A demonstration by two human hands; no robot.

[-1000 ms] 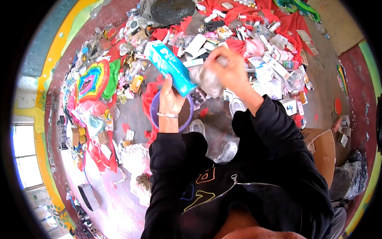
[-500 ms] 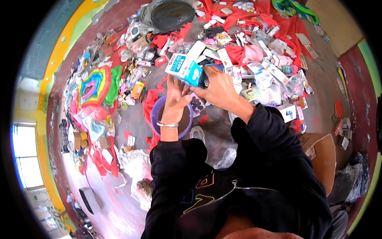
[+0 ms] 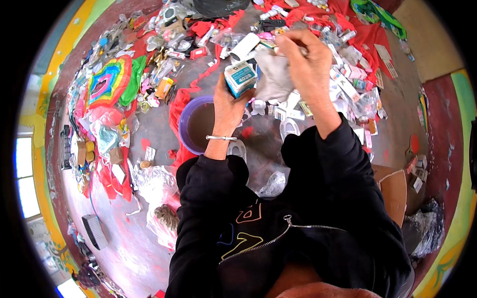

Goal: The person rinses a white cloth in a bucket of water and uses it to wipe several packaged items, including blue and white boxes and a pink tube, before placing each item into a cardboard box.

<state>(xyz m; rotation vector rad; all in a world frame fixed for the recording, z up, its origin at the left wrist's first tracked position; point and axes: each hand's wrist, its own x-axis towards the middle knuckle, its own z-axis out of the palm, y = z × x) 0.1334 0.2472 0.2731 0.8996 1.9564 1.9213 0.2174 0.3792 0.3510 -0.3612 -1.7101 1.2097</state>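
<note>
My left hand (image 3: 224,113) is closed around a small blue and white cardboard box (image 3: 240,80), held up in front of me. To its right, my raised right hand (image 3: 313,64) pinches a crumpled pale grey cloth (image 3: 273,77), which hangs from the fingers close beside the box. Below and left of the box stands a purple bucket (image 3: 183,130) with murky brownish liquid inside. My left wrist, wearing a bangle, passes in front of the bucket's right side.
Red fabric (image 3: 191,89) and many small packages, bottles and boxes litter the floor ahead. A rainbow-coloured piece (image 3: 112,79) lies at the left. An open cardboard carton (image 3: 392,191) stands at my right, and clear plastic (image 3: 273,184) lies between my legs.
My right hand has come off the box and moved up and right, now with the grey cloth in it. The box has turned in my left hand, which keeps hold of it.
</note>
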